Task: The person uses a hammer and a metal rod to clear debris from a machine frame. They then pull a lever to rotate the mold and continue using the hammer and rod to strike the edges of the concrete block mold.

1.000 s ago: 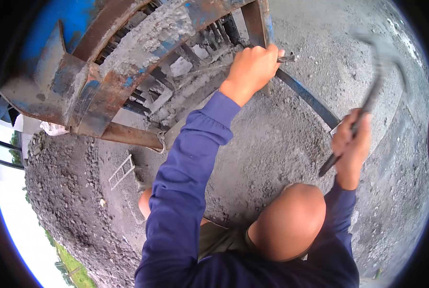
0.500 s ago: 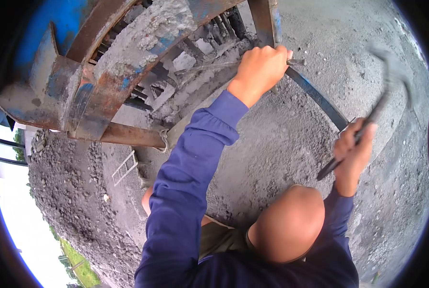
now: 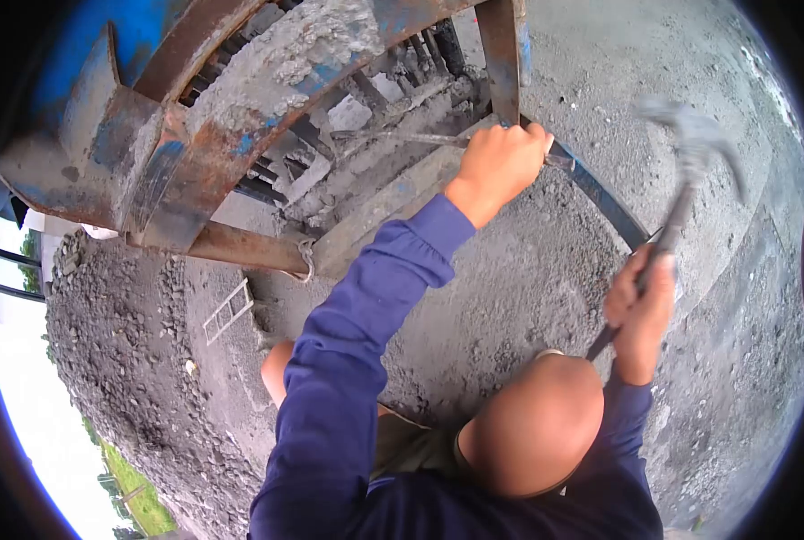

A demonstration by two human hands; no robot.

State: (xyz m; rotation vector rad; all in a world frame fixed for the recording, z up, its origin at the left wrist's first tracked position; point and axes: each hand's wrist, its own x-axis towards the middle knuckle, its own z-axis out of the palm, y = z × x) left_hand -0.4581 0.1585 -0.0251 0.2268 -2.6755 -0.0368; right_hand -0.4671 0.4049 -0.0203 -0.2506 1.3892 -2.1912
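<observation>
Chisel (image 3: 402, 138): thin steel rod lying almost level, tip in the caked concrete (image 3: 285, 49) between the bars of the machine frame (image 3: 163, 171), butt end sticking out just past the fist; left hand (image 3: 501, 165) closed tight around the rod near that butt end, knuckles up, blue sleeve (image 3: 348, 360) running back toward the camera.

Hammer (image 3: 685, 144): head up and to the right of the chisel, well apart from it, motion-blurred; dark handle slants down into the right hand (image 3: 640, 301), which is wrapped in a full fist around the lower end of the handle; handle end pokes out below the fist.

Frame is blue-painted steel, heavily rusted, crusted with grey concrete on the top member and between the inner bars; a blue flat bar (image 3: 604, 200) runs diagonally from under the left fist down toward the right hand.

Bare knee (image 3: 532, 432) in the foreground between the two arms.

Ground (image 3: 474, 297) is grey gravel and dust; a small ladder-shaped metal piece (image 3: 229, 310) lies on it to the left, below the frame.
</observation>
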